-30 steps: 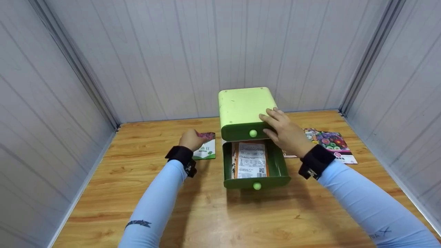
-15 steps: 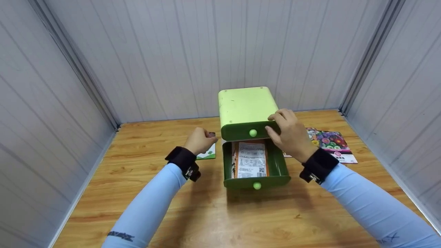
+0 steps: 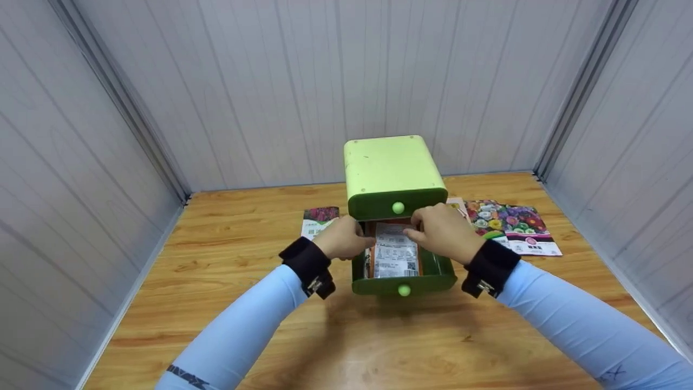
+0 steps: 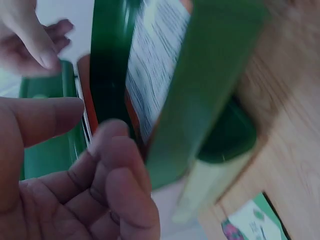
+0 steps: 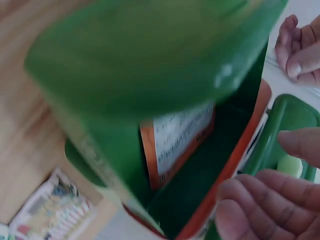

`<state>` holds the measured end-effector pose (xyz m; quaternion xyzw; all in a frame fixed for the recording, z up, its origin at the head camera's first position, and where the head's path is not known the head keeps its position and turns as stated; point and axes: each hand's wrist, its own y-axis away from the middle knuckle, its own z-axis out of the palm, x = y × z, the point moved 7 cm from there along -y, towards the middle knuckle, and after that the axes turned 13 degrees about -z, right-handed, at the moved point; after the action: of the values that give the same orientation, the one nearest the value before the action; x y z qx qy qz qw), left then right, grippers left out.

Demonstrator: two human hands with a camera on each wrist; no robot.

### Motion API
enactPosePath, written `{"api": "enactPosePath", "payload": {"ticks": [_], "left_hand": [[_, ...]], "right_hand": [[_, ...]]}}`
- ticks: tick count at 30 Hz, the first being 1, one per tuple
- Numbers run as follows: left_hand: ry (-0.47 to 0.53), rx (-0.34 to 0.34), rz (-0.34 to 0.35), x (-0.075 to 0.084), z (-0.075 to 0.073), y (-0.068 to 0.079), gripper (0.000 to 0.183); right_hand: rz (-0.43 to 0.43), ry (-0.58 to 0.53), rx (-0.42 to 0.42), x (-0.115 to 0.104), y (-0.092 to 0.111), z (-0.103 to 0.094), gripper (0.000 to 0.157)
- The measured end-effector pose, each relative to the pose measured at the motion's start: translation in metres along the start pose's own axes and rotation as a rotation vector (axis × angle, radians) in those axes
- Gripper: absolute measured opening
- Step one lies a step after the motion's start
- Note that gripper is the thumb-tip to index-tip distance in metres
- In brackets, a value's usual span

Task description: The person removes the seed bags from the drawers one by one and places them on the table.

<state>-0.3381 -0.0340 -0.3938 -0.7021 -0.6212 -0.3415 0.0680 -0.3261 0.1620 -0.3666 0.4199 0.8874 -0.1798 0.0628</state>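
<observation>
Wood-grain tabletop [image 3: 400, 349] lies nearest us, below the pulled-out dark-green lower drawer [image 3: 379, 286]. Inside we see an orange-edged white printed packet [image 3: 397, 257], its far end hard to make out. Over the drawer's sides, the left hand [image 3: 342, 238] and right hand [image 3: 446, 230] are loosely curled, grasping nothing; half a second ago, they were at the partly hidden white-and-green packet [image 3: 316, 224] and the light-green box [image 3: 392, 165]. Beyond, flower-printed packets [image 3: 524, 227] overlap before pale panelled walls [image 3: 314, 92].

A wood-grain table [image 3: 379, 346] (yellowish) bears a drawer unit [image 3: 395, 165] and printed packets [image 3: 525, 227]
</observation>
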Motion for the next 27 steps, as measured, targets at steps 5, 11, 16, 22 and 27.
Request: {"api": "enactPosePath", "payload": {"ticks": [5, 11, 16, 22, 27], "left_hand": [[-0.001, -0.031, 0.051, 0.015, 0.013, -0.005, 0.06], [0.022, -0.047, 0.045, 0.021, 0.026, -0.009, 0.034], [-0.01, -0.033, 0.058, 0.025, 0.034, -0.01, 0.05], [-0.079, -0.005, 0.035, 0.03, 0.038, -0.012, 0.032], [-0.079, -0.022, 0.005, 0.03, 0.04, -0.011, 0.022]], "right_hand": [[0.098, -0.146, -0.125, 0.008, -0.002, 0.014, 0.03], [0.132, -0.239, -0.215, 0.013, -0.002, 0.03, 0.029], [0.097, -0.228, -0.223, 0.013, -0.005, 0.039, 0.052], [0.195, -0.125, -0.363, 0.02, -0.004, 0.055, 0.037], [0.195, -0.09, -0.419, 0.02, -0.005, 0.063, 0.036]]}}
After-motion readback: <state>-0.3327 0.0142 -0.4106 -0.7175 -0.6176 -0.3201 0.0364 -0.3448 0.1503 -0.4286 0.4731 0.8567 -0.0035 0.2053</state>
